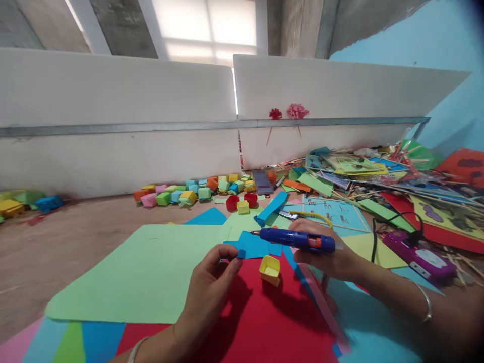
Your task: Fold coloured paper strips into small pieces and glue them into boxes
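Between the thumb and forefinger of my left hand (212,287) is a small blue paper piece (241,253). My right hand (325,252) is wrapped round a blue hot glue gun (298,239), whose tip points left above the blue paper pieces and toward the piece in my left hand. A small yellow paper box (269,269), open at the top, stands on the red paper sheet (242,327) between my hands. Flat blue paper pieces (253,244) lie just behind the box.
A large light green sheet (143,272) spreads to the left. Colourful small paper boxes (189,196) line the back near the white board (113,156). Scissors (288,215) lie behind the glue gun. At right are piled paper crafts (359,166) and a purple device with a black cord (419,257).
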A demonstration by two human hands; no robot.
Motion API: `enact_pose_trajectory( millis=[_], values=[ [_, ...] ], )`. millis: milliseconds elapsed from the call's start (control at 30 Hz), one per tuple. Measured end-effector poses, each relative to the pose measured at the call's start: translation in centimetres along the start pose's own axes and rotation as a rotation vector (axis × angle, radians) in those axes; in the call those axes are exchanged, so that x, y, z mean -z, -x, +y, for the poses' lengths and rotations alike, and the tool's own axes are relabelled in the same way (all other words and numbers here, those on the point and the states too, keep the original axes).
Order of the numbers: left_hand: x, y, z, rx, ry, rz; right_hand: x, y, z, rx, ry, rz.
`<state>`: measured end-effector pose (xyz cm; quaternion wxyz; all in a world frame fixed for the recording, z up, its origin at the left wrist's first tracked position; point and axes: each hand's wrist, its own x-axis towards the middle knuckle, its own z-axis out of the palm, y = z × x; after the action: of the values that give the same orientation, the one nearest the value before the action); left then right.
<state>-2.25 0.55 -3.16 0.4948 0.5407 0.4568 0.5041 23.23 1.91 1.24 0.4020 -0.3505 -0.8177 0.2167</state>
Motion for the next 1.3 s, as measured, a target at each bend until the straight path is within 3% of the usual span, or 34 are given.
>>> enact_pose_trajectory(
  millis=[200,367,633,1067,1300],
  values=[
    [0.0,0.3,0.7,0.005,-0.021,-0.003,-0.4,0.7,-0.7,-0.086,0.05,-0.051],
    [-0.2,0.4,1.1,-0.053,-0.075,-0.048,-0.8,0.7,-0.9,-0.059,0.089,-0.07],
    [0.0,0.4,1.2,-0.201,-0.212,-0.015,-1.0,0.6,-1.1,-0.009,0.106,-0.048],
    [0.2,0.2,0.4,-0.185,-0.206,-0.044,-1.0,0.8,-0.6,0.067,0.146,-0.057],
    [0.1,0.2,1.0,-0.233,-0.276,-0.055,-1.0,0.9,-0.8,0.047,0.155,-0.068]
  ],
)
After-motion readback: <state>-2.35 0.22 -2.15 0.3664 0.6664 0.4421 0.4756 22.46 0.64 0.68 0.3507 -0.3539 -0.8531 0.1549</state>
